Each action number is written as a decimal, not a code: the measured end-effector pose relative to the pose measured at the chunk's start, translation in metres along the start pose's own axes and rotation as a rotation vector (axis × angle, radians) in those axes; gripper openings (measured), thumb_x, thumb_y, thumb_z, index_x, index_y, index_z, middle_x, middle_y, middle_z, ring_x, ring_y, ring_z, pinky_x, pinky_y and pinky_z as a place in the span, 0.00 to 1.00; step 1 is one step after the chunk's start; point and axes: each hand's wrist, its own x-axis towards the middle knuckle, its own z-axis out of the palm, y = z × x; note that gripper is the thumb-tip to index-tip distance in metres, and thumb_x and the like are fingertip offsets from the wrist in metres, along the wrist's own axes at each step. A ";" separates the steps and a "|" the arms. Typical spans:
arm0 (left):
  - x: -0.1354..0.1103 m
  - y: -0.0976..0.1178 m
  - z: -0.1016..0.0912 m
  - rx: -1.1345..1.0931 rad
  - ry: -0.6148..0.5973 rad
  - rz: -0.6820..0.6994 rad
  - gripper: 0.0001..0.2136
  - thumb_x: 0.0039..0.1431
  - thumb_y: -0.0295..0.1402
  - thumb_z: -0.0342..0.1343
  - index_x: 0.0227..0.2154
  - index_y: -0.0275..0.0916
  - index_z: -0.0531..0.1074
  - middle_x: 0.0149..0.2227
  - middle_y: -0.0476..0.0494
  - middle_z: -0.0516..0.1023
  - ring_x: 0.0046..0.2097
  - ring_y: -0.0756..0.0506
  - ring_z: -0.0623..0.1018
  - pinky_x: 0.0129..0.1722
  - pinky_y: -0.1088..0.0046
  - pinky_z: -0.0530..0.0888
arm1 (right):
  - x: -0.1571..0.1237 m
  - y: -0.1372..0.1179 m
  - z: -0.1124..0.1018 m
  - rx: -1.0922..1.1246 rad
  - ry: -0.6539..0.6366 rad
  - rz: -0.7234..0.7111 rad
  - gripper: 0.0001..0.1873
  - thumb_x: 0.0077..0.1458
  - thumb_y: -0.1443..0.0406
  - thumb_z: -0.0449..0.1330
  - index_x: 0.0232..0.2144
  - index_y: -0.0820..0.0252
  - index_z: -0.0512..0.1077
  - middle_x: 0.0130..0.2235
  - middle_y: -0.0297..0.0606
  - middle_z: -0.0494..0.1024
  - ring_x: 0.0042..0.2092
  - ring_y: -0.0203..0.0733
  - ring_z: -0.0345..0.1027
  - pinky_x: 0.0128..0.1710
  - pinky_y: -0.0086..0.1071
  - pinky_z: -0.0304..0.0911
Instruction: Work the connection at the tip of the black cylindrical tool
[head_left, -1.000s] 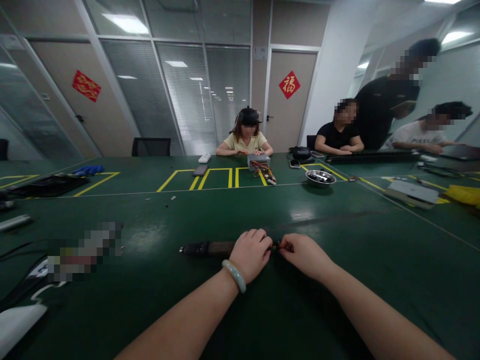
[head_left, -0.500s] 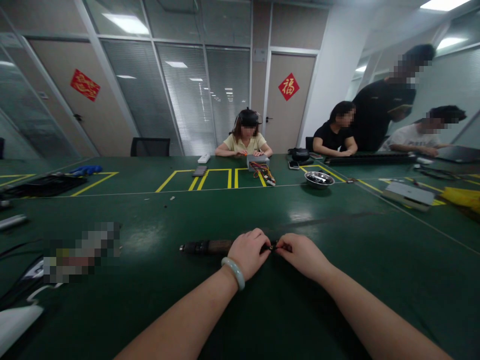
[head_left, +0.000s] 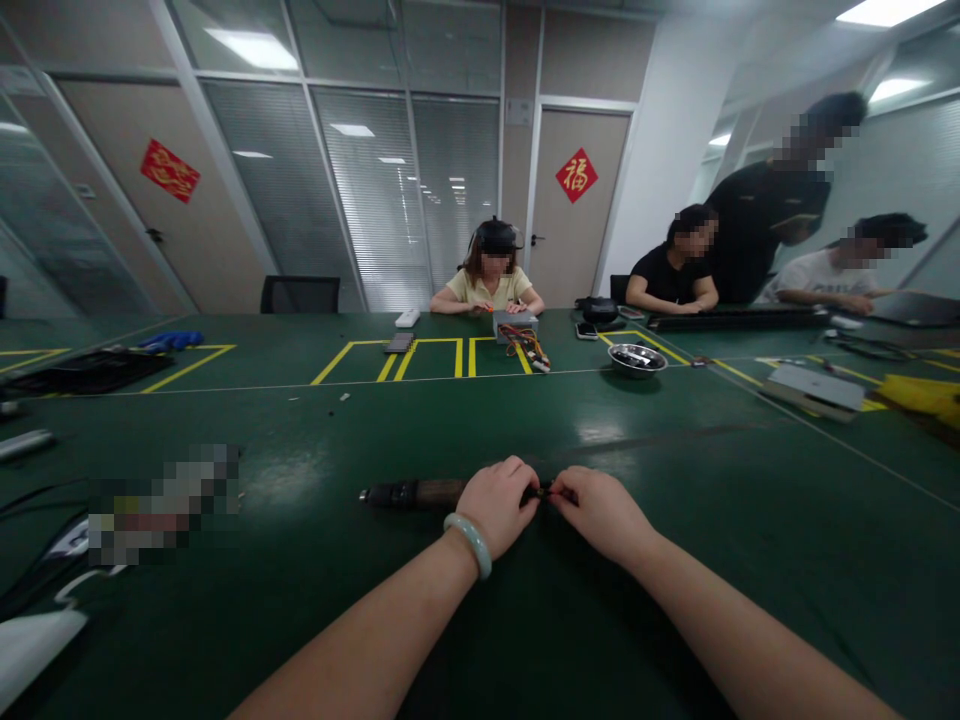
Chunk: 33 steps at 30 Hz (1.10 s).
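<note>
A long dark rod-like tool point(head_left: 409, 493) lies on the green table point(head_left: 315, 610), its tip pointing left. My left hand point(head_left: 497, 505), with a pale bangle on the wrist, is closed over the tool's right part. My right hand point(head_left: 600, 510) is closed in a pinch at the tool's right end, fingertips nearly touching those of the left hand. What the right fingers pinch is too small to make out.
A metal bowl point(head_left: 636, 358), a grey box with coloured wires point(head_left: 517, 328) and yellow floor-style markings point(head_left: 420, 356) lie far across the table. One person sits opposite and three people are at the far right. Cables and white objects point(head_left: 37, 640) sit at the left edge.
Both hands stay on the tool; the right hand has shifted slightly left toward the left hand. The view has tilted a little.
</note>
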 end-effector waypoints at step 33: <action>0.002 -0.006 0.007 -0.023 0.036 0.095 0.04 0.56 0.30 0.55 0.35 0.41 0.72 0.38 0.49 0.72 0.41 0.47 0.72 0.42 0.68 0.69 | 0.004 0.014 0.003 -0.059 -0.012 -0.119 0.08 0.56 0.67 0.55 0.34 0.55 0.74 0.33 0.33 0.74 0.35 0.36 0.66 0.35 0.28 0.57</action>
